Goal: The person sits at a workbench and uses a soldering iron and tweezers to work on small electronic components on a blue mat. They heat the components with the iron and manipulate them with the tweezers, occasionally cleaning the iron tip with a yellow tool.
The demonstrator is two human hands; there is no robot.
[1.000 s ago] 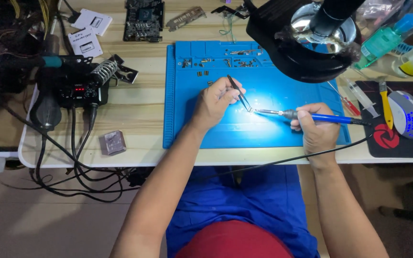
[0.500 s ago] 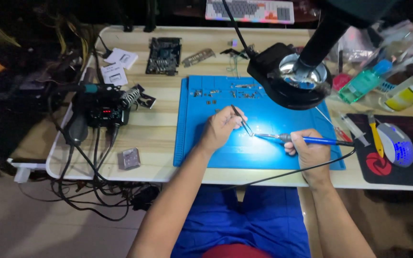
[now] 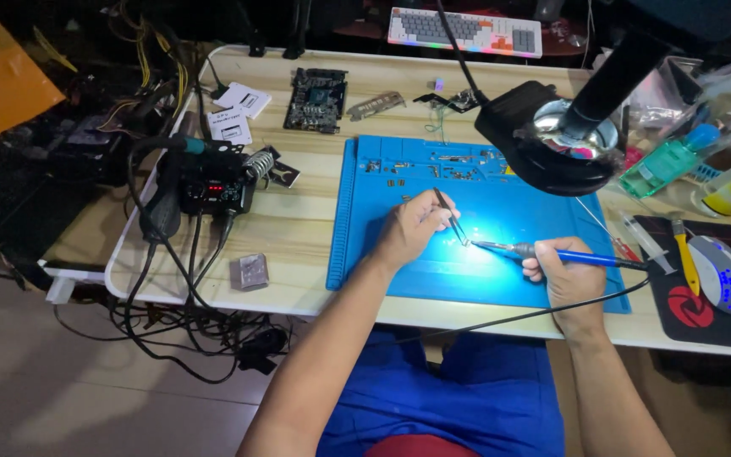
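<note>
Presently, the work point sits in the bright patch on the blue mat (image 3: 399, 254), where the tips of my tweezers (image 3: 450, 217) and my soldering iron (image 3: 552, 252) meet; any part held there is too small to make out. My left hand (image 3: 412, 230) is closed on the tweezers, pinching them and resting on the mat, likely for steadiness. My right hand (image 3: 564, 275) is wrapped shut around the iron's blue handle, pen-fashion, so the tip angles in low from the right. The ring-lit magnifier (image 3: 552, 140) hangs just above and behind. The soldering station (image 3: 213, 184) stands well apart, to the left on the surface (image 3: 298, 228).
</note>
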